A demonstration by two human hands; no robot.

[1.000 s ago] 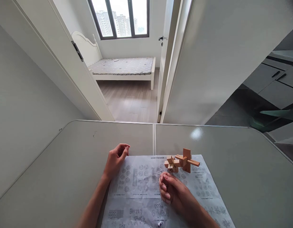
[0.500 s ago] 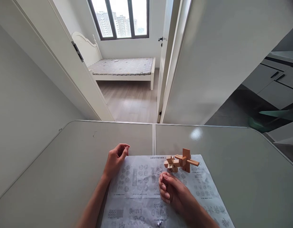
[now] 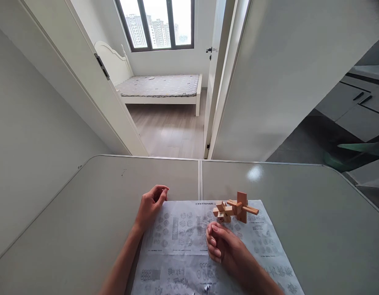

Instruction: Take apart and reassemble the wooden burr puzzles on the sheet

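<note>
Paper (image 3: 185, 248) lying before us, we are resting our left hand (image 3: 150, 207), loosely closed, at its far-left corner and our right hand (image 3: 224, 245), similarly curled, near wooden pieces (image 3: 238, 208).

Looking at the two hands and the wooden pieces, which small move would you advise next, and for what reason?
I would probably open the right hand toward the wooden pieces: they sit on the printed sheet just beyond that curled hand, while the left hand lies farther off, at the sheet's far left corner.
</note>
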